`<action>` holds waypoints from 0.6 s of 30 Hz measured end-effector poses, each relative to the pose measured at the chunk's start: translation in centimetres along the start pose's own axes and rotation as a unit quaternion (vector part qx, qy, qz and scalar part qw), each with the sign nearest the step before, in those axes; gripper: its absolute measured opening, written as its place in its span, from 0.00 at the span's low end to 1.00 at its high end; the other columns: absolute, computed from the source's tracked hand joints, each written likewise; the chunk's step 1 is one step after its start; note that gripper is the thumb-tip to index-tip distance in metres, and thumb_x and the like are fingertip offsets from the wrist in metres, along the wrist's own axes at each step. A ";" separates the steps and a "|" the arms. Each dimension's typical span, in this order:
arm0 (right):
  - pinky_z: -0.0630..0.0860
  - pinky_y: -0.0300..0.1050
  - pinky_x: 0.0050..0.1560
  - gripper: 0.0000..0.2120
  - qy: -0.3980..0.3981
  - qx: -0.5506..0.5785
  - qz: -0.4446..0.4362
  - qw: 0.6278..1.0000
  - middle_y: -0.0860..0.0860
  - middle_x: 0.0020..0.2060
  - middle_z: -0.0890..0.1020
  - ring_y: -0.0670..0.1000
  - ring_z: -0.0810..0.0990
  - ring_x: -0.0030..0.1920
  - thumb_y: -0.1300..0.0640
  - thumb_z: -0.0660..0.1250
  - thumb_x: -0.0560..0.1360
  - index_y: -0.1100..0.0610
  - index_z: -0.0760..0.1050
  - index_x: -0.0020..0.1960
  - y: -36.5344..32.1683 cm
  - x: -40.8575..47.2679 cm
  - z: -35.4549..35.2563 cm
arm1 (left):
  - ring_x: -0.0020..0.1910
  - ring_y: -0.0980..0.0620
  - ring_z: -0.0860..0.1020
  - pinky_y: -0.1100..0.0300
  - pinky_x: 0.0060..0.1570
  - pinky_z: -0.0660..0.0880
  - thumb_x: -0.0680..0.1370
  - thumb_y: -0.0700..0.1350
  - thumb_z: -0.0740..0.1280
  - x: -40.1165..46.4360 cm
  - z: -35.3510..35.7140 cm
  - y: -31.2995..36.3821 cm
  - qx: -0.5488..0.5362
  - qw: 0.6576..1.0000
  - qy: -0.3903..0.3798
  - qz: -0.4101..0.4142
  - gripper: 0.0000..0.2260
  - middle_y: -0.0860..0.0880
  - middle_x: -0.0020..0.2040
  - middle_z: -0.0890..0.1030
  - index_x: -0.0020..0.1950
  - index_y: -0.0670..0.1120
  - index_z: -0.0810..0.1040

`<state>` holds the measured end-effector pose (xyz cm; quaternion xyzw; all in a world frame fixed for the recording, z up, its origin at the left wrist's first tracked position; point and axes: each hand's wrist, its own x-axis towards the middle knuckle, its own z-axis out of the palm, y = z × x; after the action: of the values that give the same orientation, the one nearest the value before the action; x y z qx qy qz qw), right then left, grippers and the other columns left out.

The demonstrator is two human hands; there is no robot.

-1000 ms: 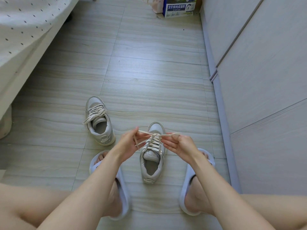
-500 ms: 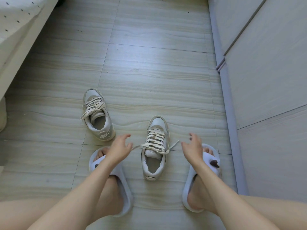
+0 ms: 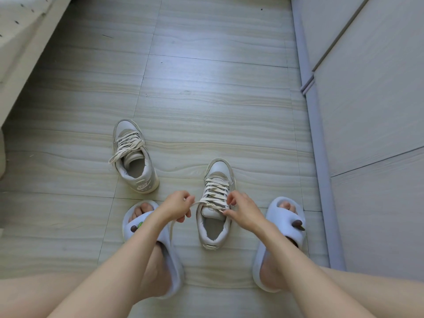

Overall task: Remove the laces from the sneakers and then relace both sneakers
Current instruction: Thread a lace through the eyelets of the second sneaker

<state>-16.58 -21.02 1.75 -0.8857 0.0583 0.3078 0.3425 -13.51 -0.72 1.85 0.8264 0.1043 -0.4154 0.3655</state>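
Both hands on the near sneaker's lace ends, and a lopsided pull is the risk.

Your left hand (image 3: 177, 205) pinches one end of the lace (image 3: 215, 191), your right hand (image 3: 241, 208) pinches the other at the top eyelets of the near sneaker (image 3: 216, 203), which sits on the floor (image 3: 206, 88) between your slippers. Tug one side harder and the light shoe may skid or twist, or one end could slip back through. The far sneaker (image 3: 134, 157), up to your left, looks laced but untied, with loose ends trailing.
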 end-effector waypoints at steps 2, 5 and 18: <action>0.67 0.42 0.46 0.06 -0.046 0.026 0.003 0.999 0.53 0.49 0.76 0.51 0.75 0.48 0.58 0.69 0.73 0.55 0.73 0.47 -0.5 0.0 -1.7 | 0.23 0.54 0.69 0.67 0.23 0.68 0.81 0.41 0.54 -0.4 -0.9 0.3 -0.043 0.996 -0.066 -0.049 0.09 0.49 0.32 0.78 0.50 0.43 0.73; 0.67 0.35 0.30 0.07 -0.183 0.020 0.037 0.982 0.49 0.42 0.78 0.46 0.76 0.31 0.56 0.69 0.73 0.52 0.72 0.39 -1.1 -0.1 -3.6 | 0.25 0.55 0.68 0.63 0.26 0.73 0.80 0.37 0.54 -1.0 -1.6 0.5 -0.107 0.982 -0.134 -0.082 0.10 0.48 0.35 0.78 0.52 0.43 0.74; 0.67 0.34 0.28 0.08 -0.075 0.046 0.063 0.994 0.48 0.28 0.77 0.44 0.72 0.26 0.59 0.66 0.75 0.53 0.68 0.39 0.8 -0.7 -1.2 | 0.27 0.54 0.64 0.65 0.28 0.70 0.80 0.48 0.62 -0.8 -0.9 0.2 -0.204 0.976 -0.058 -0.041 0.12 0.50 0.31 0.67 0.41 0.44 0.77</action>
<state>-16.78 -22.52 2.40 -0.8381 0.1019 0.3912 0.3662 -13.41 -0.12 2.88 0.7043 0.1991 -0.4471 0.5142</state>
